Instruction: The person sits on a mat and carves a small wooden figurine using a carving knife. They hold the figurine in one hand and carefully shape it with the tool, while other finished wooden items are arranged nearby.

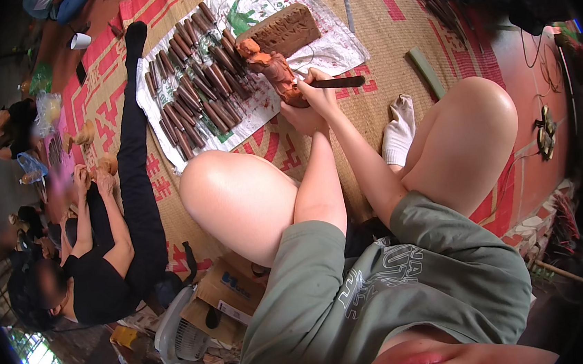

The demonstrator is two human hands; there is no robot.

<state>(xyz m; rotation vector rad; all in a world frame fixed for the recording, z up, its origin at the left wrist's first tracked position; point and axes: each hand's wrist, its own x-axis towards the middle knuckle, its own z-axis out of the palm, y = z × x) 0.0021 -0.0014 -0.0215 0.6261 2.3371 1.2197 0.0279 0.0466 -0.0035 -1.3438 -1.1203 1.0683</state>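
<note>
A reddish-brown carved wooden figurine (273, 71) leans at a tilt over the white cloth, its head toward the far left. Around its lower end my left hand (305, 119) is closed. My right hand (320, 95) grips a carving chisel (342, 82) whose dark handle sticks out to the right. The chisel's working end is against or close to the figurine's lower part; the fingers hide the exact contact. Just behind the figurine a brown wooden block (285, 31) rests on the cloth. Many carving tools with brown handles (203, 86) lie in rows to the left.
The white cloth (346, 49) lies on a red and tan woven mat (369, 116). A green-grey bar (425, 73) is on the right. At left a person in black (99, 285) works with both hands; a cardboard box (228, 288) and white fan (180, 330) stand nearby.
</note>
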